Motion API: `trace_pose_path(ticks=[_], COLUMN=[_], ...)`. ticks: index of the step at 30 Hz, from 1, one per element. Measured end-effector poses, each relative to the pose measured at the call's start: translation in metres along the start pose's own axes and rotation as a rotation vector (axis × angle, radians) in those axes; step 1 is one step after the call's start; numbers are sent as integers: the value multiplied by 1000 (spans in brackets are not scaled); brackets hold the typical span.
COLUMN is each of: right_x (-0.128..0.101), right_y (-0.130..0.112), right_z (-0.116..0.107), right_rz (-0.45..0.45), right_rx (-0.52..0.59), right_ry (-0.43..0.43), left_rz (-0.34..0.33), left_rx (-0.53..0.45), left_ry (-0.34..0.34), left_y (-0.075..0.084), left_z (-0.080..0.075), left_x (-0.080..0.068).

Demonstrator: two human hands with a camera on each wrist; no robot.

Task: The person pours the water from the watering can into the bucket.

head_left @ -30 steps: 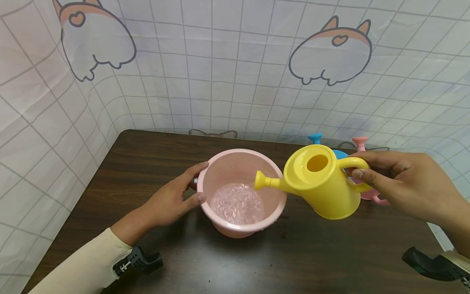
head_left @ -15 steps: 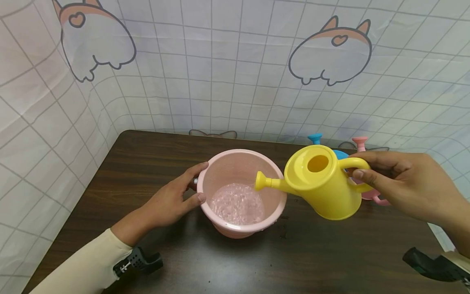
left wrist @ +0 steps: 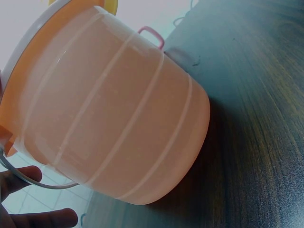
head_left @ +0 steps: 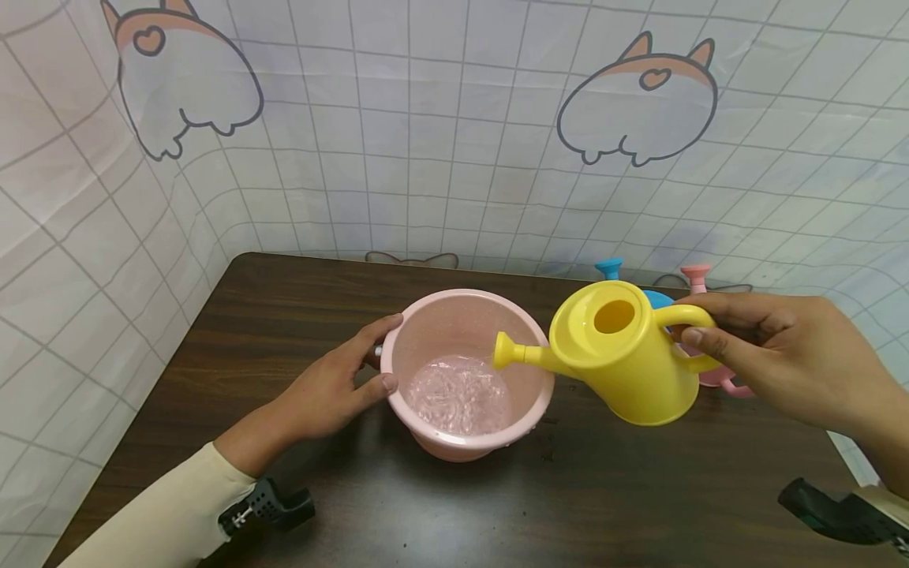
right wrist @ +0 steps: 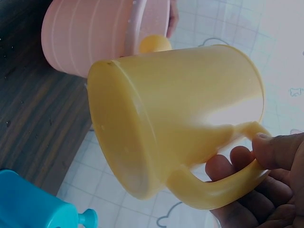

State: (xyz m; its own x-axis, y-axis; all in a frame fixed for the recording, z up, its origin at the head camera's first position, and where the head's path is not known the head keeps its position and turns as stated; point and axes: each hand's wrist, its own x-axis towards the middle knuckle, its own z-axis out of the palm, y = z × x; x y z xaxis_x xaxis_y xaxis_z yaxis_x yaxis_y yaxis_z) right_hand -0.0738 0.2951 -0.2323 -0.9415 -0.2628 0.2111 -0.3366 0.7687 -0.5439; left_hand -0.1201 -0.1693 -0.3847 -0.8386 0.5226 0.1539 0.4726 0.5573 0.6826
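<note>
In the head view, a pink bucket [head_left: 454,450] with rippling water [head_left: 458,394] in it stands on the dark wooden table. My left hand [head_left: 330,390] grips its left rim, thumb and index finger on the edge; in the left wrist view, other fingers [left wrist: 45,219] lie beside its thin handle [left wrist: 52,186]. My right hand [head_left: 795,355] holds a yellow watering can [head_left: 632,363] by its handle, fingers curled round it. The can hangs above the table, tilted left, with its spout head [head_left: 504,349] over the bucket. Whether water leaves the spout is hard to see.
Behind the yellow can, partly hidden, stand a blue watering can [head_left: 609,268] and a pink watering can [head_left: 697,276]. The right wrist view shows the blue body [right wrist: 35,204] too. Water drops dot the table [head_left: 497,521]. A grid-patterned curtain [head_left: 426,142] hangs behind.
Both hands, the bucket and the watering can keep nearly the same places. The ripple pattern on the water differs, from bubbly to smoother waves.
</note>
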Motion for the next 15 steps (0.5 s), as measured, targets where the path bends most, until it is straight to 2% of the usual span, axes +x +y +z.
trace_pose_path(ticks=[9,15], right_x=[0,0], right_y=[0,-1], right_z=[-1,0], right_rz=[26,-3], right_rx=[-8,9], right_ry=[-3,15], left_rz=[-1,7], left_rx=[2,0], left_ry=[0,-2], left_y=[0,-1], left_z=[0,0], left_x=[0,0])
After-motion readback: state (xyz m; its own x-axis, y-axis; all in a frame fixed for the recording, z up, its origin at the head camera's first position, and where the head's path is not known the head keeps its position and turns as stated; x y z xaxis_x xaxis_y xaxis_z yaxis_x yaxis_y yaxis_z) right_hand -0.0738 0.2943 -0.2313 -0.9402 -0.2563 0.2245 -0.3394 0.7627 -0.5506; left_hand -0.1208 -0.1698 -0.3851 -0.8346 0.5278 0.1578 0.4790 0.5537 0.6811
